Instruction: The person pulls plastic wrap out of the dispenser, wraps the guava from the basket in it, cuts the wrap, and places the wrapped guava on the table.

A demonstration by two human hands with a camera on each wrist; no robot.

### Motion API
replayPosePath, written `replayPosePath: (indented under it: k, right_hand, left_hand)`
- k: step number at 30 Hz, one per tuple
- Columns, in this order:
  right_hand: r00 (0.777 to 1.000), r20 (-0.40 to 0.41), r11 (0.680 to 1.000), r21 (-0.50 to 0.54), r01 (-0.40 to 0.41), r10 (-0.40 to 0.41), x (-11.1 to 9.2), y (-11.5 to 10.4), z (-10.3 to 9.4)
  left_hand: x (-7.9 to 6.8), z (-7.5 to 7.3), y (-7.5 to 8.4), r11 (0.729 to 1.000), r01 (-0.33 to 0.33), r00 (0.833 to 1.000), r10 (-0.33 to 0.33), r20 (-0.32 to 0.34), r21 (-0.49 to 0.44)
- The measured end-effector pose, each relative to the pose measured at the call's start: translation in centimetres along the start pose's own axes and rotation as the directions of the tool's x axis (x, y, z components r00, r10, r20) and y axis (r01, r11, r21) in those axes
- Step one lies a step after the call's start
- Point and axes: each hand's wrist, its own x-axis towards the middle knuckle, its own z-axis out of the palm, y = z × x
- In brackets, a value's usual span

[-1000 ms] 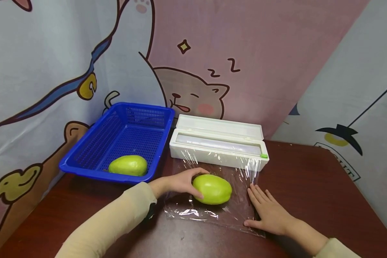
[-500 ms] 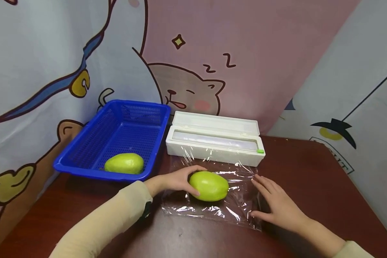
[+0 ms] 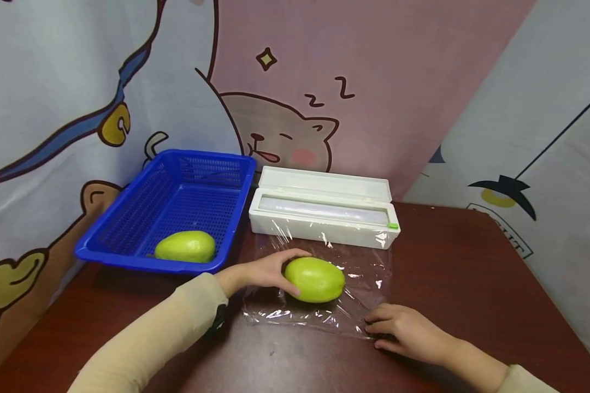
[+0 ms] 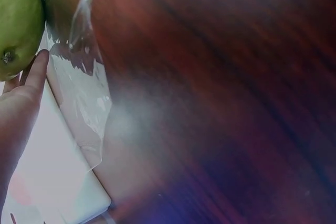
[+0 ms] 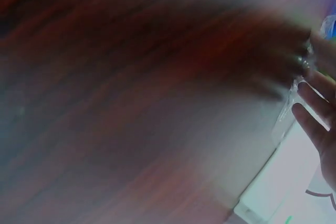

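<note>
My left hand grips the left end of an oval yellow-green fruit, thumb in front and fingers behind. The fruit shows its stem scar in the left wrist view. It lies on a sheet of clear plastic wrap, which runs down from a white wrap dispenser with its lid raised. My right hand is at the near right corner of the wrap, fingertips right at its edge. Spread fingers of the right hand show in the right wrist view, beside the wrap.
A blue plastic basket stands on the left with a second yellow-green fruit inside. The dispenser has a green cutter tab at its right end. A patterned cloth hangs behind the brown table.
My right hand has lifted from the wrap's right side and come toward me to its near corner. The left hand keeps hold of the fruit. The view has shifted slightly.
</note>
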Motion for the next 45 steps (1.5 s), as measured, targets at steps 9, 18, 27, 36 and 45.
replayPosePath:
  k: [9, 18, 27, 36, 45]
  right_hand:
    - [0.995, -0.083, 0.999, 0.003, 0.046, -0.046, 0.6, 0.4, 0.3]
    - [0.997, -0.063, 0.996, 0.074, -0.044, 0.048, 1.0, 0.7, -0.9]
    - [0.984, -0.137, 0.989, 0.107, -0.103, 0.117, 1.9, 1.3, -1.6]
    - [0.966, -0.12, 0.967, 0.139, -0.213, 0.23, 2.3, 1.6, -2.4]
    - [0.953, -0.083, 0.946, 0.173, -0.275, 0.292, 2.5, 1.6, -2.6]
  left_hand:
    - [-0.2, 0.0, 0.2, 0.997, -0.003, 1.0, 0.005, -0.017, 0.077]
    - [-0.8, -0.3, 0.9, 0.988, -0.144, 0.99, 0.144, 0.013, 0.06]
    - [-1.1, 0.1, 2.0, 0.966, -0.216, 0.976, 0.213, 0.041, 0.138]
    - [-2.1, 1.4, 2.6, 0.714, -0.262, 0.957, 0.279, 0.08, 0.649]
    - [-2.5, 2.3, 2.2, 0.521, -0.252, 0.958, 0.251, 0.136, 0.816]
